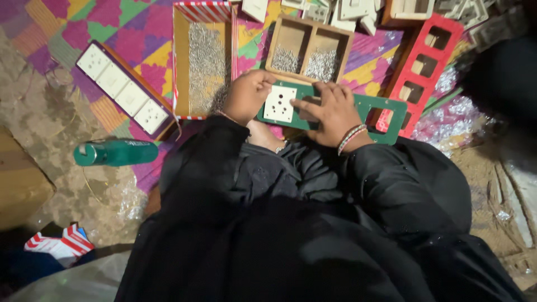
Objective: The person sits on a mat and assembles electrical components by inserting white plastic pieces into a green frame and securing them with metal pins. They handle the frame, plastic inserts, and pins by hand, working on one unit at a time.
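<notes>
Both hands hold a long flat green plastic plate (380, 109) over the lap. It runs left to right. A white square socket (279, 104) sits in its left end, between the left hand (246, 95) and the right hand (331, 109), which grip the plate there.

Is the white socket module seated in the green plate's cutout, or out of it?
Seated. The white socket module fills a cutout at the green plate's left end, held between the left hand and right hand.
</notes>
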